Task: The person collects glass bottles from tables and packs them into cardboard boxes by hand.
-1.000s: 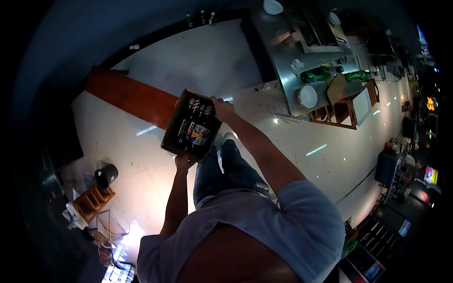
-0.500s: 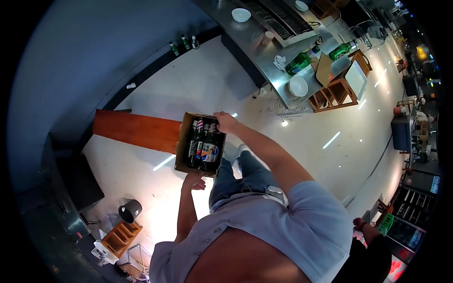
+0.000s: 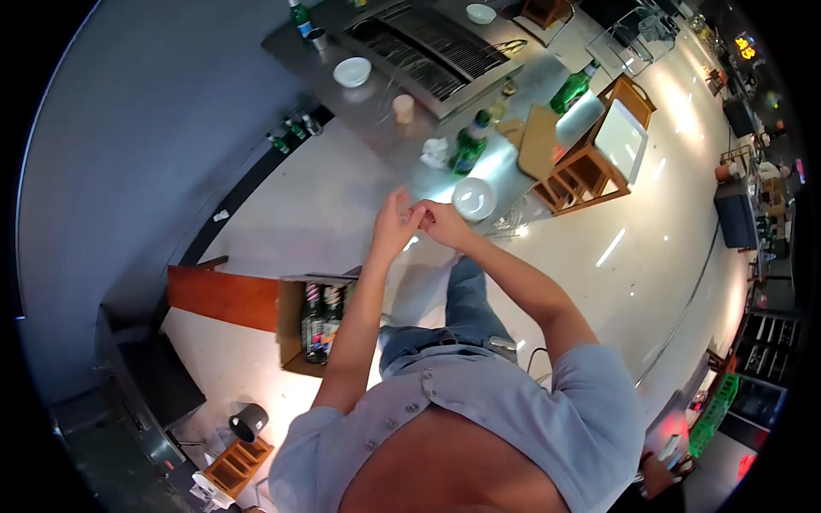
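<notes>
My left hand (image 3: 393, 226) is raised in front of my body, its fingers up and slightly blurred. My right hand (image 3: 444, 224) touches it at the thumb, its fingers closed; whatever they may hold is too small to tell. Just right of the hands, a white bowl (image 3: 474, 198) sits on the metal table (image 3: 376, 141), near a green bottle (image 3: 470, 147) and crumpled tissue (image 3: 434, 153). Partly behind my left forearm is an open cardboard box (image 3: 291, 329) of dark bottles (image 3: 314, 321), at the end of the red-brown bench (image 3: 218, 295).
The metal table also bears a grill (image 3: 428, 51), another white bowl (image 3: 352, 72), a cup (image 3: 403, 108) and another green bottle (image 3: 575, 87). A wooden chair (image 3: 581, 181) stands at its right. Small bottles (image 3: 295, 129) line the wall. A dark bin (image 3: 248, 421) is at lower left.
Both hands have let go of the box and come together above and right of it. The box now rests by the bench end. The view has shifted, showing more of the table.
</notes>
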Available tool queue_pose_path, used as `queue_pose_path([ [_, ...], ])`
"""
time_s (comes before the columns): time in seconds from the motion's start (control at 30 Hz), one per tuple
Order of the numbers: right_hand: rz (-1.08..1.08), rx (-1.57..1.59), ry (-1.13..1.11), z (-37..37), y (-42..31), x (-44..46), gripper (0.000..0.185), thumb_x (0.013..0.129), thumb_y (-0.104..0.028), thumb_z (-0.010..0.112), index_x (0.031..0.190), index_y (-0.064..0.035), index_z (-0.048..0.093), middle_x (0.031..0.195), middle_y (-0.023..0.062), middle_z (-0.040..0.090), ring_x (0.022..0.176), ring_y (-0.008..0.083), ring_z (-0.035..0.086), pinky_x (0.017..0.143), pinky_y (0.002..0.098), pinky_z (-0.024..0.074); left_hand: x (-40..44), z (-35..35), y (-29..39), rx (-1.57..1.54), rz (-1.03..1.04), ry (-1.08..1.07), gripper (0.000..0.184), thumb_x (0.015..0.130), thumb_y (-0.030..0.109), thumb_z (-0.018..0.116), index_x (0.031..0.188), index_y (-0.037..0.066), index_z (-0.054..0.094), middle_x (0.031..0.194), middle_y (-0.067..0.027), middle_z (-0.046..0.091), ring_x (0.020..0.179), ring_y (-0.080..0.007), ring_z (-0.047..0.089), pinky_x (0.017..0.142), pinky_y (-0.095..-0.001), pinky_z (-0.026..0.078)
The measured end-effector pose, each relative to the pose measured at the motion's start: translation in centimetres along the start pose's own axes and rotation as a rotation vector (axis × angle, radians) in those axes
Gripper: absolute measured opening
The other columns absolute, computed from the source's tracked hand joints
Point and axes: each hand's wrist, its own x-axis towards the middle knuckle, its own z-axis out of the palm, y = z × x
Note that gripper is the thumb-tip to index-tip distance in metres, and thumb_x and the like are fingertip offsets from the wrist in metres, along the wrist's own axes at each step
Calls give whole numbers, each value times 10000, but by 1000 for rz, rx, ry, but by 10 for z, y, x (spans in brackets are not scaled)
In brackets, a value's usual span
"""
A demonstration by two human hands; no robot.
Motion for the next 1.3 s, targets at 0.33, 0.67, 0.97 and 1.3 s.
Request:
queue_pose_path([
  [0.33,269,346,250,-201,129,12,186,848,-55,537,985,24,637,833,120,685,791,180,676,718,305,533,136,145,9,227,53,209,916,609,273,855,1343,26,364,1237,-201,540,1160,-341,519,985,-400,415],
  [0.67,378,-106,1108,-350,200,106,959,663,-230,803,1392,37,240,1407,261,279,1289,391,327,1048,423,320,140,153,26,219,-5,361,667,617,301,854,1129,5,547,1011,-159,665,932,-294,652,821,-374,506],
  [0.97,320,-22,1068,-398,234,158,831,607,-157,846,1282,26,396,1213,216,507,1139,383,493,971,406,397,152,149,47,275,-16,309,735,613,270,852,1214,23,508,1100,-152,636,1032,-275,624,901,-358,482],
  [1.3,23,-6,1034,-342,137,76,793,676,-90,808,1330,21,374,1290,190,440,1210,329,437,1024,413,355,146,130,79,188,-11,349,694,616,241,848,1203,73,517,1122,-117,613,1058,-247,598,923,-361,466],
])
